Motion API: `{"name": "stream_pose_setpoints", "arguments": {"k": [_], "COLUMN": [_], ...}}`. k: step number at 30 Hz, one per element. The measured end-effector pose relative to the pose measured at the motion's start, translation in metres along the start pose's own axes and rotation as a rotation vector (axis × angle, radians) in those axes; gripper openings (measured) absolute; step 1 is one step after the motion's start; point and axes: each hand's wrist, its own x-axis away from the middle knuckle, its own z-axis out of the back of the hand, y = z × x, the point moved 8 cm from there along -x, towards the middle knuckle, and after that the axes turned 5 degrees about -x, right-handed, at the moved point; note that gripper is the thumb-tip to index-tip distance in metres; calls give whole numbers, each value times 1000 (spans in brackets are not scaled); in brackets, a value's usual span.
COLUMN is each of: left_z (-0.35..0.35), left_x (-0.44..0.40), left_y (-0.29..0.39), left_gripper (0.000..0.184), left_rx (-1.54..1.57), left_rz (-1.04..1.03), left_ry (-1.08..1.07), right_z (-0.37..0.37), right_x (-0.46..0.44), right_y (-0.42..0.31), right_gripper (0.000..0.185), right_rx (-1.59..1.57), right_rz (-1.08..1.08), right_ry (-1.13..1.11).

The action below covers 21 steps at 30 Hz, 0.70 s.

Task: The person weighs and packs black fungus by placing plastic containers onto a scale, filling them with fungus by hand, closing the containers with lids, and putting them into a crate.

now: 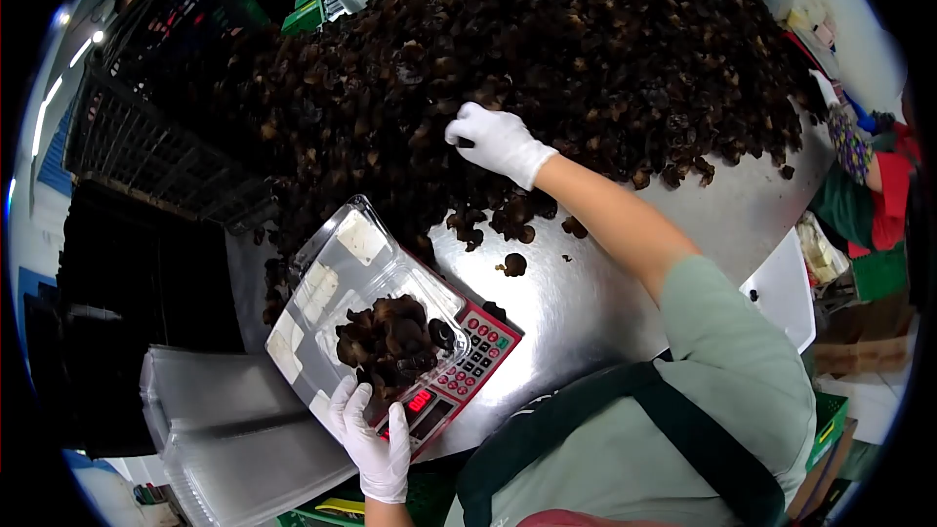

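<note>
A red-framed digital scale (478, 356) with a keypad and lit red display stands on the metal table. On it rests a clear plastic tray (327, 278) holding a clump of dark wood ear mushrooms (390, 342). My left hand (373, 439), in a white glove, is at the tray's near edge beside the display, fingers spread and their tips close to the clump. Further forward, my gloved right hand (496, 144) is over the near side of a large heap of wood ear mushrooms (547, 49). Its fingers are curled; whatever may be between them is hidden.
Stacked clear plastic trays (244, 429) lie left of the scale. A black crate (166, 127) stands at the left of the heap. Loose mushroom pieces (512, 264) are scattered on the metal table (586, 303). Another person's patterned sleeve (851, 141) shows at the right.
</note>
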Motion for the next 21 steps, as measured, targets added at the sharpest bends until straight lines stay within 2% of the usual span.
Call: {"name": "stream_pose_setpoints", "arguments": {"k": [2, 5, 7, 9, 10, 11, 14, 15, 17, 18, 21], "left_z": [1, 1, -1, 0, 1, 1, -1, -2, -1, -1, -2], "left_x": [0, -1, 0, 0, 0, 1, 2, 2, 2, 2, 6], "left_y": [1, 4, 3, 3, 5, 4, -2, -4, -6, -7, -12], "left_gripper": [49, 49, 48, 48, 49, 49, 48, 49, 49, 49, 50], "left_rx": [-58, -50, 0, 11, -41, -40, 27, 43, 57, 60, 75], "left_rz": [-32, -40, -10, -16, -36, -37, -8, 12, 27, 36, 36], "left_ry": [-1, -5, -9, 2, -5, -7, 13, 13, 9, 8, 17], "right_z": [1, 12, 22, 39, 41, 39, 17, 10, -8, -7, -15], "right_x": [30, 62, 66, 63, 56, 47, 31, 31, 33, 41, 55], "right_y": [9, 10, 8, 3, 2, 1, -7, -15, -9, -9, 15], "right_gripper": [14, 22, 34, 43, 56, 70, 81, 75, 63, 50, 41], "right_rx": [-52, 2, 152, 181, 222, 237, 225, 305, 206, 245, 186], "right_rz": [-39, -55, -112, -64, -21, -16, -91, -23, -63, -13, -122], "right_ry": [73, 61, 9, 119, 155, 142, -5, -25, -176, -70, -115]}}
